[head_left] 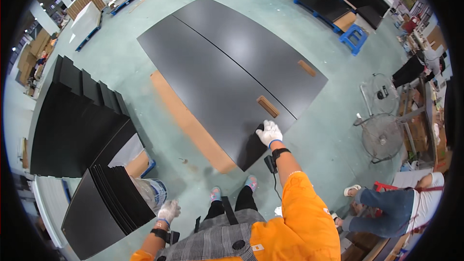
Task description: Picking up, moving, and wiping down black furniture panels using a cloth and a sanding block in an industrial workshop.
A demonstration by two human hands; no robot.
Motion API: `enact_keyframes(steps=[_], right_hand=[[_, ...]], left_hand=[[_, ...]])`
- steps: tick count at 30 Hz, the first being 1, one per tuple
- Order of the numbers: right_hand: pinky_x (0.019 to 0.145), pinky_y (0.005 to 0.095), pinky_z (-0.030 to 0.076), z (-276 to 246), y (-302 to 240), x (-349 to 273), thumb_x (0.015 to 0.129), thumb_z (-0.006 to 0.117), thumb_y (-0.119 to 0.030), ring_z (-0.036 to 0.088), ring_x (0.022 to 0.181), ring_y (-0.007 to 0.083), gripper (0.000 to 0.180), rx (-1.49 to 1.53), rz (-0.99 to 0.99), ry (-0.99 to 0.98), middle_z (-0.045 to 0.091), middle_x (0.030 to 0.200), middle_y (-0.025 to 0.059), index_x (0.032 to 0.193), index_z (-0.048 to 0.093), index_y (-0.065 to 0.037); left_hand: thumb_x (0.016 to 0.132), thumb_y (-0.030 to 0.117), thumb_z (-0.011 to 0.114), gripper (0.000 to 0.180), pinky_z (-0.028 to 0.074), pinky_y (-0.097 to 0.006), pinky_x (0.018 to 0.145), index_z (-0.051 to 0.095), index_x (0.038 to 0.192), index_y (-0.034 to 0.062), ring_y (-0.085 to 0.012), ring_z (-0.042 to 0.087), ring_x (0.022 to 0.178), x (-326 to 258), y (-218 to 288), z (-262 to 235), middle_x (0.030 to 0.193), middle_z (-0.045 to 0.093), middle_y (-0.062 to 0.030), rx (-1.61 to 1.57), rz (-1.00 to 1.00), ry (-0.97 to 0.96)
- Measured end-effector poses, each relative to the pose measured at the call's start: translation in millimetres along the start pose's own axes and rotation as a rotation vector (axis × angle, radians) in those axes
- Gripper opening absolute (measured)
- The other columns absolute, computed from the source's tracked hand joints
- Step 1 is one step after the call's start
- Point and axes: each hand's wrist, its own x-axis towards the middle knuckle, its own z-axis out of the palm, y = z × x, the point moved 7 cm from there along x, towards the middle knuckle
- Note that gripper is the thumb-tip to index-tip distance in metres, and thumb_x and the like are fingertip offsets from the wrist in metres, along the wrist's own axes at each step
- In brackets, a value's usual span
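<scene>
Two long dark grey panels point(227, 75) lie side by side with a narrow gap between them, on a tan cardboard base point(191, 128). My right hand point(269, 133), in a white glove, reaches over the near end of the left panel, beside a brown block point(268, 107). Its fingers look slightly bent and apart, and I see nothing held; whether they touch the surface is hard to tell. A second brown block point(306, 68) rests on the right panel. My left hand point(169, 210), also gloved, hangs low with loose fingers, near a white bucket point(157, 191).
Stacks of black panels point(77, 121) and curved-edged dark boards point(94, 212) stand to my left. On the right are a floor fan point(382, 137) and a seated person in jeans point(382, 210). Farther back are a blue stool point(354, 38) and dark panels on a pallet point(321, 0).
</scene>
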Motion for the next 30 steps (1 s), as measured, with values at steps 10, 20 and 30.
enact_keyframes(steps=[10, 20, 30], right_hand=[[0.1, 0.0407, 0.04, -5.0, -12.1, 53.1, 0.083, 0.06, -0.05, 0.044, 0.125, 0.0307, 0.072, -0.189, 0.058, -0.131, 0.048, 0.132, 0.0155, 0.133, 0.044, -0.001], [0.096, 0.0427, 0.045, 23.4, -27.9, -0.5, 0.086, 0.056, -0.042, 0.057, 0.11, 0.0349, 0.045, -0.02, -0.123, -0.27, 0.059, 0.117, 0.0187, 0.114, 0.057, -0.007], [0.087, 0.0422, 0.049, -10.4, 47.0, -21.8, 0.083, 0.057, -0.037, 0.063, 0.098, 0.0313, 0.031, -0.125, -0.03, -0.08, 0.066, 0.099, 0.013, 0.09, 0.066, -0.009]], left_hand=[[0.092, 0.032, 0.051, 0.046, 0.052, -0.035, 0.06, 0.048, 0.123, -0.002, -0.0233, 0.063, 0.068, -19.7, 19.7, 68.5, 0.093, 0.065, -0.0182, -0.155, -0.191, 0.006], [0.086, 0.038, 0.059, 0.053, 0.052, -0.034, 0.07, 0.053, 0.119, -0.0039, -0.0251, 0.066, 0.083, 102.3, 100.2, 131.5, 0.101, 0.065, -0.0198, 0.079, 0.069, 0.098], [0.081, 0.041, 0.062, 0.037, 0.049, -0.048, 0.081, 0.064, 0.096, 0.0079, -0.0416, 0.062, 0.097, 61.7, 140.8, 237.1, 0.093, 0.064, -0.0261, 0.483, 0.163, -0.013]])
